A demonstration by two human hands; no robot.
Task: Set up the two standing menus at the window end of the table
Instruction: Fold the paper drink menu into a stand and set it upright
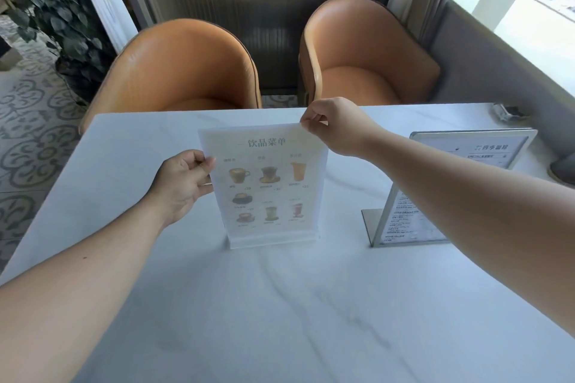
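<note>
A clear acrylic drinks menu with pictures of cups stands upright on its base in the middle of the white marble table. My left hand grips its left edge, thumb on the front. Its top right corner is pinched by my right hand. A second standing menu, metal-framed with printed text, stands to the right, nearer the window, partly hidden behind my right forearm.
Two orange leather chairs face me across the table. The window runs along the right side. A small ashtray-like dish and a dark round base sit at the table's right end. Patterned floor and a leafy plant are at left.
</note>
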